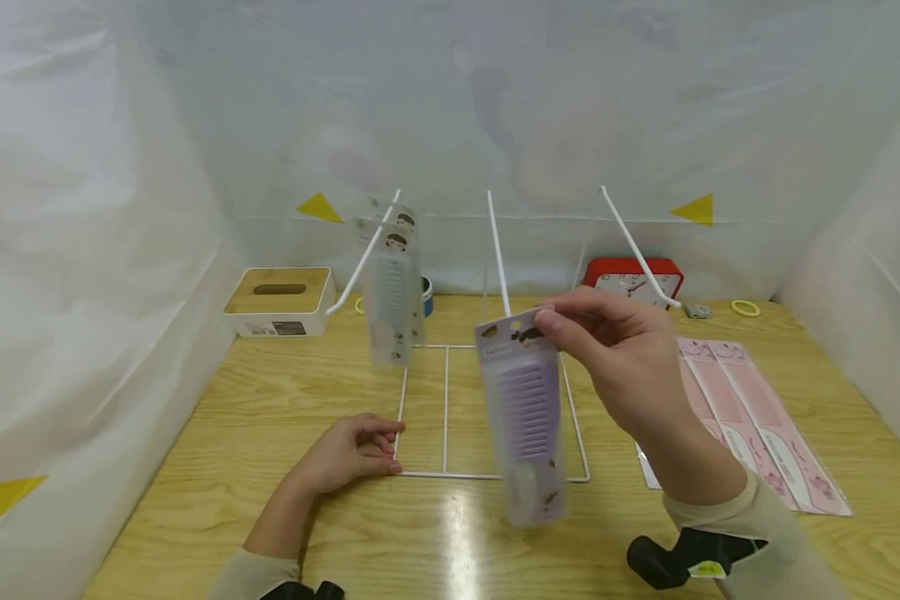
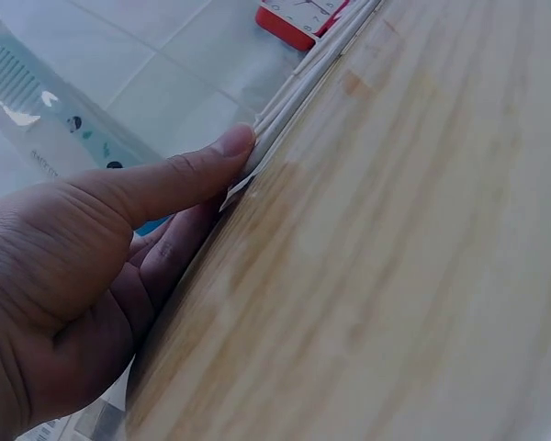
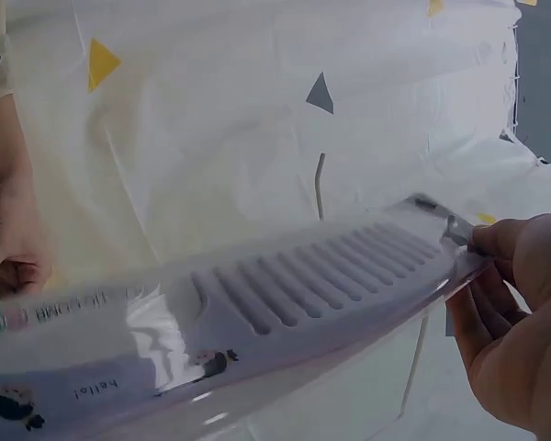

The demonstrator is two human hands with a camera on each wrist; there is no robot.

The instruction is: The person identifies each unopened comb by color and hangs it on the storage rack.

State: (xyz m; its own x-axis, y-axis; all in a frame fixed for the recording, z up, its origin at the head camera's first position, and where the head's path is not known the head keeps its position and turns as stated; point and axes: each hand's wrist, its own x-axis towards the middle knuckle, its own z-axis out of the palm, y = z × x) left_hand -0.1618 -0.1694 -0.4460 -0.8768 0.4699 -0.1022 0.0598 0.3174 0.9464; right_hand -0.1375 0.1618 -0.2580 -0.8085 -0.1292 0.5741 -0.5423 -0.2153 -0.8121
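My right hand (image 1: 637, 358) pinches the top corner of a purple comb (image 1: 525, 408) in clear packaging, between thumb and fingers. The pack hangs upright, its punched hole right by the front tip of the middle prong (image 1: 498, 250) of a white wire display rack (image 1: 487, 476). In the right wrist view the comb's teeth (image 3: 321, 276) show through the plastic. Down on the table, my left hand (image 1: 348, 454) grips the rack's left base wire near its front corner, thumb (image 2: 230, 142) on top. Green packaged combs (image 1: 392, 292) hang on the left prong (image 1: 363, 258).
The right prong (image 1: 637, 242) bears no pack. Pink packaged combs (image 1: 757, 425) lie flat at the right. Along the back stand a wood-topped tissue box (image 1: 279, 302), a red clock (image 1: 667, 271) and a blue tape roll (image 1: 427, 300); a yellow ring (image 1: 746, 308) lies near the right corner.
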